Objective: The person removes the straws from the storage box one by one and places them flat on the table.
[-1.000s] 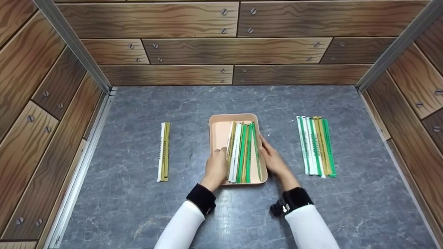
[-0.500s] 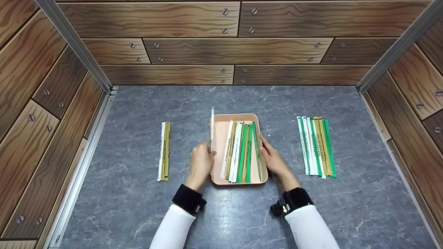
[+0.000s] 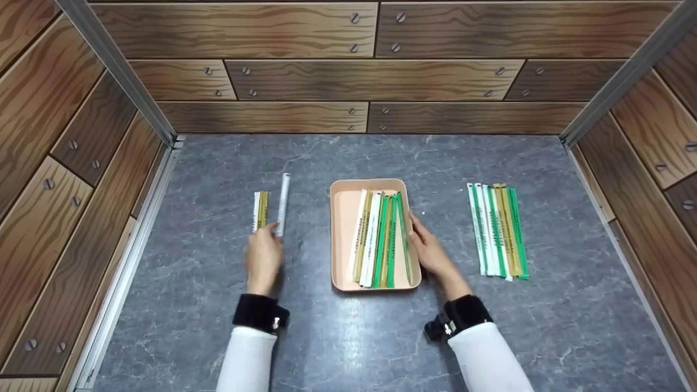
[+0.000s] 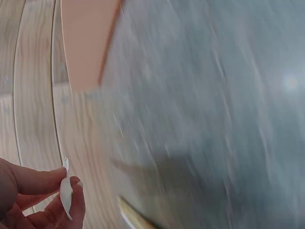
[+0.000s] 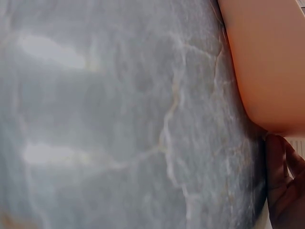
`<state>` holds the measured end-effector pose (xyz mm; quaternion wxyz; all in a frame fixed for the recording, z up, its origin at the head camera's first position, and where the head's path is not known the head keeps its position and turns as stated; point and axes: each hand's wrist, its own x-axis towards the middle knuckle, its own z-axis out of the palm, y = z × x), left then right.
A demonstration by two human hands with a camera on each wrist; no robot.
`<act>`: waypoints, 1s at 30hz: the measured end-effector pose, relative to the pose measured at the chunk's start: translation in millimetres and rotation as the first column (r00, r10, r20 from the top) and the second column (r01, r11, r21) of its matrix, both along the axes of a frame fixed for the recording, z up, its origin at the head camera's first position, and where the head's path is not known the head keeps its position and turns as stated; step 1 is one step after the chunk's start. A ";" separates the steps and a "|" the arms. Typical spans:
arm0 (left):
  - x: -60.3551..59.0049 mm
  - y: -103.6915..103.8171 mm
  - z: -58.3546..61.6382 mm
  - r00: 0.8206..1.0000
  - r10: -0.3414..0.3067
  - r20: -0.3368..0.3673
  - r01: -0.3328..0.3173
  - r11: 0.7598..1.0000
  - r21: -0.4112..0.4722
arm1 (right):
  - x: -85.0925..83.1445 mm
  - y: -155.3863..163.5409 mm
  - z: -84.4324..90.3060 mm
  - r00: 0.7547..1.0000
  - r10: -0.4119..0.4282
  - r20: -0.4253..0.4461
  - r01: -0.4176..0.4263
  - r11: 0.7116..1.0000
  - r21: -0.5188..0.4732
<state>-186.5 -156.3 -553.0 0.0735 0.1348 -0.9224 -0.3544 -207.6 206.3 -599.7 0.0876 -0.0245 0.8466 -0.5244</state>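
Note:
My left hand [image 3: 264,260] pinches a slim white wrapped stick [image 3: 283,201], which points away from me over the table's left part. Just left of it lie a white stick [image 3: 256,209] and gold sticks [image 3: 263,207], their near ends hidden by the hand. In the left wrist view, thumb and fingers grip the white wrapper edge-on. A shallow pink tray [image 3: 343,234] in the middle holds several white, gold and green sticks [image 3: 375,239], leaning toward its right side. My right hand [image 3: 433,253] rests against the tray's right wall with fairly straight fingers.
To the right of the tray, a row of white, green and gold sticks [image 3: 495,231] lies on the grey marbled tabletop [image 3: 348,337]. Wood-patterned panels [image 3: 348,79] enclose the back and both sides, with metal rails [image 3: 130,239] along the edges.
My left hand has lifted the white stick out of the tray's left part and carried it left, beside the small group there. The right hand and tray have stayed put.

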 end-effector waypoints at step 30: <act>-2.1 -66.9 -21.4 0.970 0.136 0.199 -0.135 0.991 -0.020 | 0.2 -2.2 7.8 0.993 -0.046 -0.106 0.055 0.996 0.075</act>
